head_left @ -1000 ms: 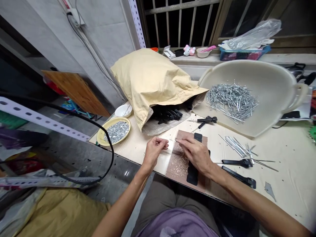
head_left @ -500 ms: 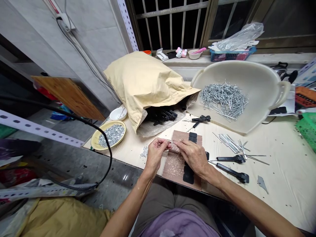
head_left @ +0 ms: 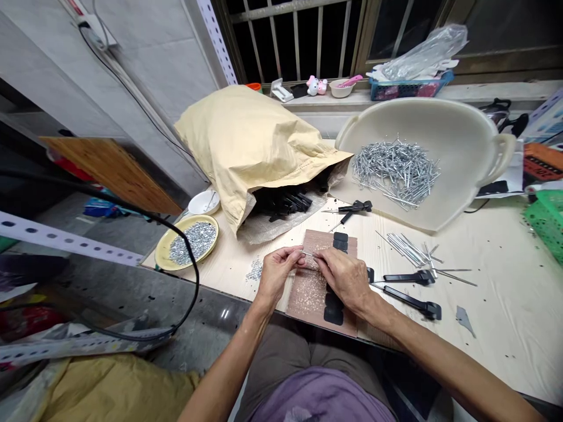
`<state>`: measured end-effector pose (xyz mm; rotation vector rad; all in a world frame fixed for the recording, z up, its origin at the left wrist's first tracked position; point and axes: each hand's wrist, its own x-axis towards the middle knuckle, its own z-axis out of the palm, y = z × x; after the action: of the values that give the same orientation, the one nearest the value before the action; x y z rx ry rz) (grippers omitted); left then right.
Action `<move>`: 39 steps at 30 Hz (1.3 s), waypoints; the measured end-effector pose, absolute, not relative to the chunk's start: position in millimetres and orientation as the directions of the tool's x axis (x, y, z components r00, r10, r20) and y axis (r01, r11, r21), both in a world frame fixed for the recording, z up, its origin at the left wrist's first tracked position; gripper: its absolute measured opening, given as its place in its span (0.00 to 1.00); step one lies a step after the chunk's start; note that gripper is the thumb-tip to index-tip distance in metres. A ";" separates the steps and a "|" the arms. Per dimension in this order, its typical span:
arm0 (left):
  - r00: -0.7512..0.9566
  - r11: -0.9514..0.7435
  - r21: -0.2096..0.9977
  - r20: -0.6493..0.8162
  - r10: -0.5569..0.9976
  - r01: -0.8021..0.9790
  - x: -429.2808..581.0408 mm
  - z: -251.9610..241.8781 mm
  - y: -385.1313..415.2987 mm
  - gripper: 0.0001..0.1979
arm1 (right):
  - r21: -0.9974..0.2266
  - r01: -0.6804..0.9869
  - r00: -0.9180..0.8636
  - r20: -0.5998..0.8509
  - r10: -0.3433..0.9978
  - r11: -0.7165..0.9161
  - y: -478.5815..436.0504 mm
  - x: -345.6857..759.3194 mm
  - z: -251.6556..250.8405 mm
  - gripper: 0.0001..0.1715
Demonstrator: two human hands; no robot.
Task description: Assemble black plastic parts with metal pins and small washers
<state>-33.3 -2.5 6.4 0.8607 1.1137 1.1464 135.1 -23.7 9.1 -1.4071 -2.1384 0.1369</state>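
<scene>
1. Your left hand (head_left: 278,271) and right hand (head_left: 345,275) each have thumb and fingers pinched on a thin metal rod (head_left: 309,254). It spans the gap between them, above the brown board (head_left: 303,293).
2. No black handle shows on that rod, so I judge this piece unfinished. Whether a small part sits on it is too fine to tell.
3. Apparently done: two black-handled pieces (head_left: 413,302) with metal shafts to the right of your right hand, and more handled pieces (head_left: 355,207) behind the board. Their exact completeness cannot be confirmed.
4. Apparently left: loose rods (head_left: 404,249) on the table, a large heap of metal pins (head_left: 396,173) in the basin (head_left: 461,146), black parts (head_left: 290,202) at the sack's (head_left: 259,135) mouth, and small metal bits (head_left: 193,241) in the yellow dish (head_left: 160,253).
5. Judged by these stocks, most work remains.
</scene>
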 end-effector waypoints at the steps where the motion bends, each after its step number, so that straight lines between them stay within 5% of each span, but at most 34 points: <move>1: 0.045 0.238 0.930 -0.235 0.971 -0.280 -32.8 6.7 -2.2 0.15 | -0.380 0.815 -0.281 0.403 0.871 0.438 -24.0 135.2 9.2 0.12; 10: 0.069 0.310 0.820 -0.317 0.946 -0.482 -24.3 3.7 -2.4 0.13 | -0.372 0.833 -0.257 0.397 0.881 0.410 -25.8 132.2 5.3 0.13; 17: -0.051 0.157 0.891 -0.197 0.979 -0.426 -18.1 -2.2 -7.9 0.11 | -0.357 0.853 -0.244 0.372 0.896 0.381 -27.3 132.2 5.6 0.13; 39: 0.069 0.295 0.845 -0.297 0.953 -0.445 -17.7 -9.4 -8.9 0.16 | -0.164 0.909 -0.258 0.500 0.827 0.383 -30.0 134.8 -1.2 0.11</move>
<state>-17.7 -8.9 -9.4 0.6458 0.9956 1.1701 134.8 -30.0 -1.2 -1.4878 -2.1350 -0.2126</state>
